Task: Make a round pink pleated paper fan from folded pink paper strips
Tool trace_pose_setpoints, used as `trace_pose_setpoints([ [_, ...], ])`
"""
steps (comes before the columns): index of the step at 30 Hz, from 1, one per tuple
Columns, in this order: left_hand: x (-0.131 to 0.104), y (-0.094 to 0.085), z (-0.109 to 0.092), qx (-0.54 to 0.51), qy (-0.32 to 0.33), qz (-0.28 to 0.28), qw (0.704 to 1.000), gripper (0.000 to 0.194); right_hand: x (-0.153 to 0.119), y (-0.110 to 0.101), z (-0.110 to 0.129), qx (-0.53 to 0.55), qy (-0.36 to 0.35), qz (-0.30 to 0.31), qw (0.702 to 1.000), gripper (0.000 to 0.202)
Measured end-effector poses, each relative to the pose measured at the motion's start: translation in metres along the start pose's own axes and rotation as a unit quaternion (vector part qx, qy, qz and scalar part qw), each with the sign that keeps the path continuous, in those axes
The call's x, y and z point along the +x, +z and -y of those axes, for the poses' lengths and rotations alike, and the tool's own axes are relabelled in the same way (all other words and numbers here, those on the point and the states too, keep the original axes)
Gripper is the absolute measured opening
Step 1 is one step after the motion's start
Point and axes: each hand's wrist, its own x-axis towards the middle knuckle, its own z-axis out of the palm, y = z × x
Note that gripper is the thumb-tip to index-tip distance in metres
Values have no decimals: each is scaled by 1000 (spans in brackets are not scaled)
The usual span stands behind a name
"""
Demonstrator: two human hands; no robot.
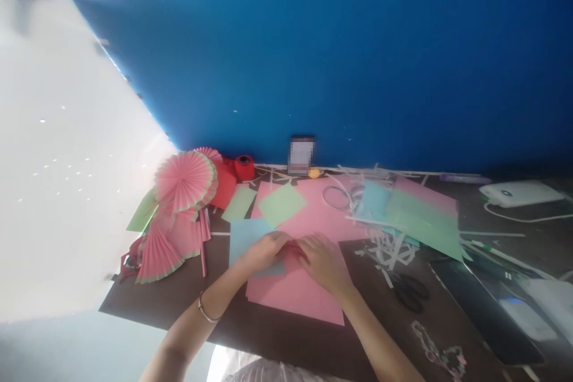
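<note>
My left hand (267, 250) and my right hand (321, 259) meet over a pink sheet (299, 301) on the dark table. Between their fingertips is a small piece of red or pink paper (293, 250), partly hidden by the fingers and blurred. Both hands have their fingers bent around it. A blue sheet (244, 236) lies under and beside my left hand. Behind the hands, a light green square (283, 204) rests on more pink paper.
Pink pleated paper fans (183, 182) and a red tape roll (244, 168) are at the left. White paper strips (394, 250), black scissors (409, 292), a green sheet (421, 221), a dark tablet-like device (486, 310) and a white device (521, 193) lie at the right.
</note>
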Motion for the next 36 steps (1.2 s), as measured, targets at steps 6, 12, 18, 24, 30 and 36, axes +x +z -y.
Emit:
trace_pose_setpoints([
  [6, -12, 8, -29, -78, -190, -193, 959, 18, 3, -3, 8, 65, 58, -59, 994, 15],
  [12, -5, 18, -46, -363, -297, -189, 863, 27, 6, 6, 18, 127, 107, -191, 967, 12],
  [18, 11, 24, -47, -521, -289, -257, 761, 34, 9, 16, 35, 142, 102, -245, 953, 11],
  [24, 12, 25, -34, -558, -259, -219, 758, 35, 2, 0, 40, 260, 129, -175, 941, 19],
  [30, 11, 23, -23, -535, -262, -103, 797, 40, 3, -18, 15, 448, 272, -111, 844, 26],
  [36, 6, 19, -25, -511, -234, -1, 827, 41, 10, -12, 6, 495, 294, -54, 816, 40],
])
